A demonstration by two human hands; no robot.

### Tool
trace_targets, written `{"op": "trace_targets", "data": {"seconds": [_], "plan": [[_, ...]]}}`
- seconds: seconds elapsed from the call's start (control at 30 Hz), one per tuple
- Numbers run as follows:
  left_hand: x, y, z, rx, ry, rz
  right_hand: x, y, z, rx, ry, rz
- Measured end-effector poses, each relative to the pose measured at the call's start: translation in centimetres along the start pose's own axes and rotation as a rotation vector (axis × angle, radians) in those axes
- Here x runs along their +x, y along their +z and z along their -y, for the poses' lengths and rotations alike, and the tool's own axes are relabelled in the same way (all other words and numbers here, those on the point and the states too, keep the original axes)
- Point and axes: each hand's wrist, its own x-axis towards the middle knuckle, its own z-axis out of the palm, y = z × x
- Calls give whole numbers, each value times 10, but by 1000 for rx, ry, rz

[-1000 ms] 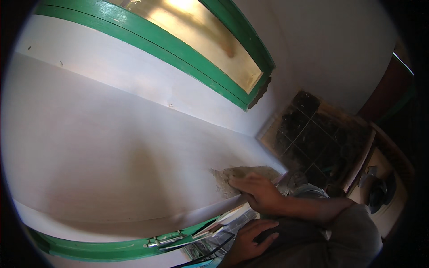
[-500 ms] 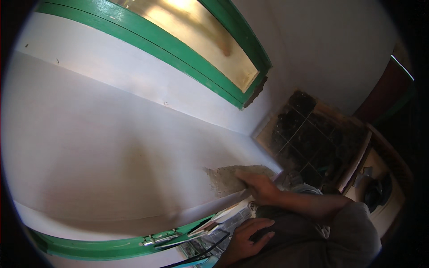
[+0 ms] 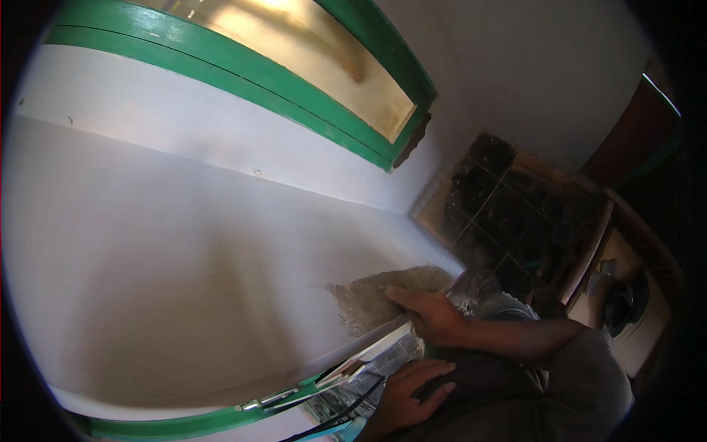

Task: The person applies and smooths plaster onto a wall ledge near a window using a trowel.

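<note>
While the right hand lies flat and open against the white wall, its fingers press on a rough grey patch low down near the corner — bare plaster, by the look. The left hand rests open on the person's dark knee, gripping nothing — just above a green frame and some black cables.

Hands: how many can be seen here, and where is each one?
2. The right hand presses on the grey plaster patch on the white wall; the left hand rests low on the person's dark lap.
</note>
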Motion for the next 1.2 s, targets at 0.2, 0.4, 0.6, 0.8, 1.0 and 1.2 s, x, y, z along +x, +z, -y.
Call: {"op": "trace_targets", "data": {"seconds": [0.2, 0.4, 0.6, 0.8, 1.0, 1.2], "plan": [[3, -3, 1, -63, -29, 18, 7, 5, -7, 35, -20, -40], [6, -5, 4, -24, -22, 42, 10, 10, -22, -79, -337, -85], [8, -9, 5, -40, 29, 57, 14, 10, -22, -202, 212, -28], [5, -11, 4, -62, -60, 23, 19, 10, -17, -74, -134, -122], [3, -11, 7, -30, -15, 42, 17, 9, -14, -101, 10, -45], [5, -8, 8, -68, 3, 67, 16, 3, -11, -126, -26, -91]]}}
